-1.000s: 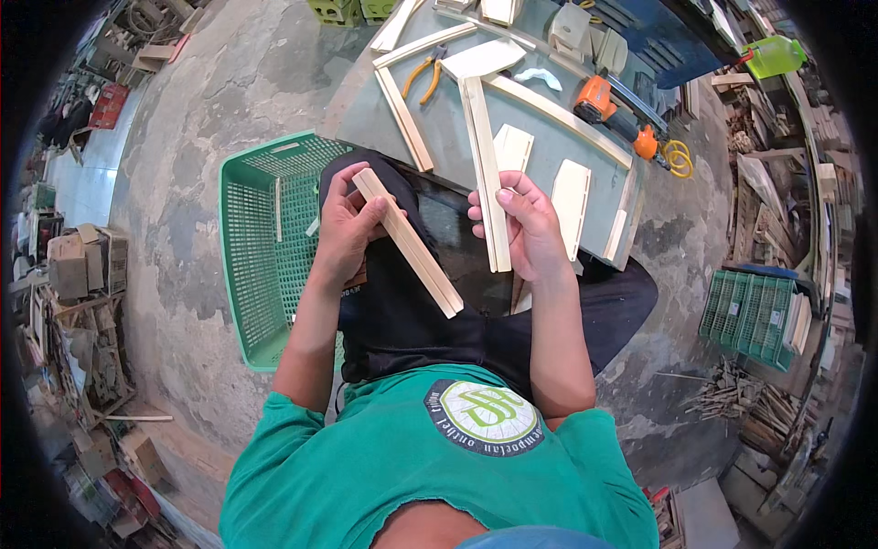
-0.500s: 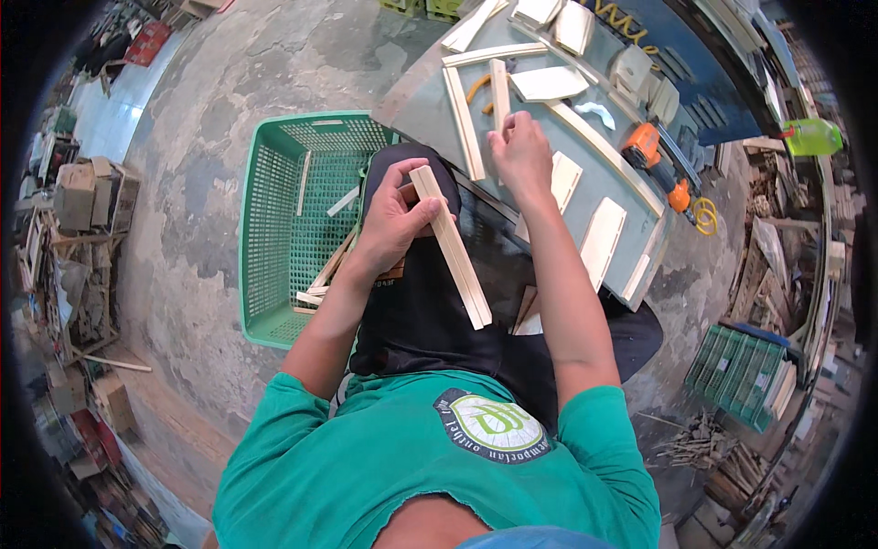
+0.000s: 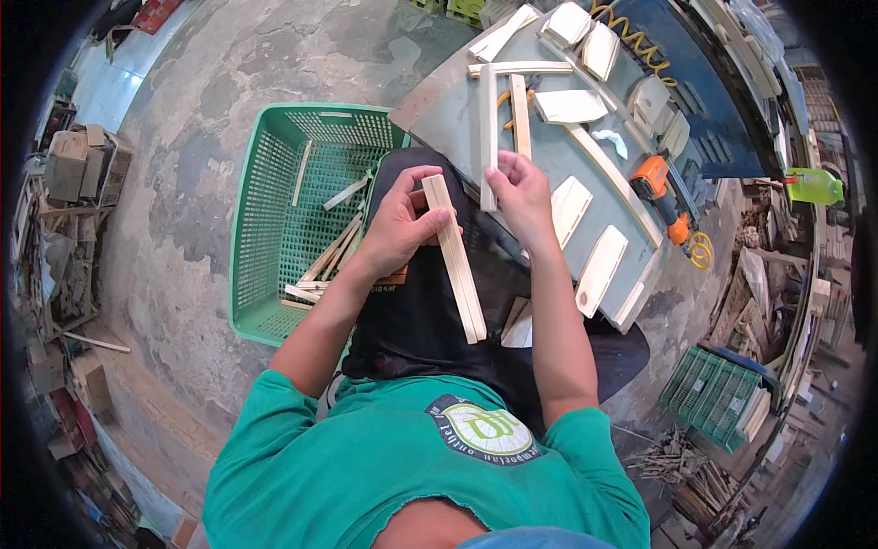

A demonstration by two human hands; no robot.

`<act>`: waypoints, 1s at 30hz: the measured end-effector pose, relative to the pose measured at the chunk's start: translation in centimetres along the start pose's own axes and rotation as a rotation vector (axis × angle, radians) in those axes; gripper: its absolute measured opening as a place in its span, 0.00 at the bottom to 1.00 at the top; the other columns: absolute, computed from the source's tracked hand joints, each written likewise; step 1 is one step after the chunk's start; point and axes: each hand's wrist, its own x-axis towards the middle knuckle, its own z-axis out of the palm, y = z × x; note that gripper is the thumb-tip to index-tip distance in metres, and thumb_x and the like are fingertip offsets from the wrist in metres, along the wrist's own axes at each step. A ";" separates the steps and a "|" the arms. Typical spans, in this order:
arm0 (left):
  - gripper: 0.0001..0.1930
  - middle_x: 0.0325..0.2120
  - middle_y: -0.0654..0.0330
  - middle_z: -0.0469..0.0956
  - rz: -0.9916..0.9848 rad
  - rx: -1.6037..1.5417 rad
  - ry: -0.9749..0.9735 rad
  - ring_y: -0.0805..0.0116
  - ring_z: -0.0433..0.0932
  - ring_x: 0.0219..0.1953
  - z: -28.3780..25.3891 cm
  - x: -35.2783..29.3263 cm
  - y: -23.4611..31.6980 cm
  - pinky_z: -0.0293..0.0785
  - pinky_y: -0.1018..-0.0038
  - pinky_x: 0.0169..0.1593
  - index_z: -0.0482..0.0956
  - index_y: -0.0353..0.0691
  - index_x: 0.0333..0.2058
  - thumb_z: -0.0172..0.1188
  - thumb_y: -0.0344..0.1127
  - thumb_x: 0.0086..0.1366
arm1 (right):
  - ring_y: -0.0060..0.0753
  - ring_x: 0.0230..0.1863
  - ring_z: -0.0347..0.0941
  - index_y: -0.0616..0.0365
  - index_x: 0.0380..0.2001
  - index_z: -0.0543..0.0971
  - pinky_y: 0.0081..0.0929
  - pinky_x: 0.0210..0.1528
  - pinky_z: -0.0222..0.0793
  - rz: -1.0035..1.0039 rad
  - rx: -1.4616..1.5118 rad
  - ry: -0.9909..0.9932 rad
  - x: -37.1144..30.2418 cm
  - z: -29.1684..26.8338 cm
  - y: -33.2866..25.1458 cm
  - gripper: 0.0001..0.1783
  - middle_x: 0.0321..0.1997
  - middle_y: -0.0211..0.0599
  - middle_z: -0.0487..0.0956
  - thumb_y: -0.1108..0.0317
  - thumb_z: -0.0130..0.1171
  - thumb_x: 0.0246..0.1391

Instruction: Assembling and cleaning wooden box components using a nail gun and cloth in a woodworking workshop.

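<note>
My left hand (image 3: pixel 401 229) is closed around a couple of pale wooden strips (image 3: pixel 455 270) lying side by side, which slant down over my lap. At the table's near left edge my right hand (image 3: pixel 525 199) pinches the lower end of another wooden strip (image 3: pixel 488 128). That strip points away from me over the grey table (image 3: pixel 430 102). Just right of it lies a shorter wooden strip (image 3: pixel 520 119), with orange-handled pliers (image 3: pixel 506 99) partly hidden behind the strips. A further strip (image 3: pixel 521 68) lies crosswise at the far ends of these two.
A green plastic basket (image 3: pixel 240 229) with loose strips stands left of my legs. Shaped wooden boards (image 3: pixel 601 268), a long strip (image 3: pixel 615 183) and an orange-black nail gun (image 3: pixel 660 194) lie on the table. A yellow coiled hose (image 3: pixel 640 46) hangs at the back.
My right hand has taken hold of the strip at the table's left edge and drawn it toward me, turning it more upright in view. The left hand keeps its strips.
</note>
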 end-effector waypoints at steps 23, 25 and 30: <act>0.30 0.40 0.55 0.76 0.047 0.100 0.035 0.59 0.83 0.41 3.1 -0.6 -0.6 0.84 0.60 0.46 0.58 0.46 0.63 0.62 0.33 0.67 | 0.20 0.30 0.67 0.63 0.43 0.76 0.18 0.32 0.67 -0.435 -0.011 0.439 -15.4 -6.8 -3.0 0.20 0.34 0.31 0.70 0.78 0.68 0.44; 0.30 0.40 0.54 0.76 0.037 0.077 0.025 0.59 0.83 0.40 4.4 -0.9 -0.3 0.84 0.60 0.45 0.57 0.47 0.63 0.62 0.33 0.67 | 0.20 0.32 0.69 0.64 0.43 0.75 0.18 0.34 0.68 -0.374 0.017 0.401 -15.9 -7.2 -2.2 0.19 0.35 0.31 0.73 0.78 0.67 0.46; 0.31 0.42 0.53 0.76 0.045 0.118 -0.114 0.62 0.82 0.40 8.4 0.5 0.2 0.84 0.64 0.43 0.58 0.46 0.64 0.63 0.34 0.66 | 0.16 0.34 0.73 0.64 0.44 0.75 0.18 0.39 0.71 -0.064 0.317 0.293 -19.2 -7.2 0.3 0.12 0.36 0.31 0.79 0.76 0.61 0.57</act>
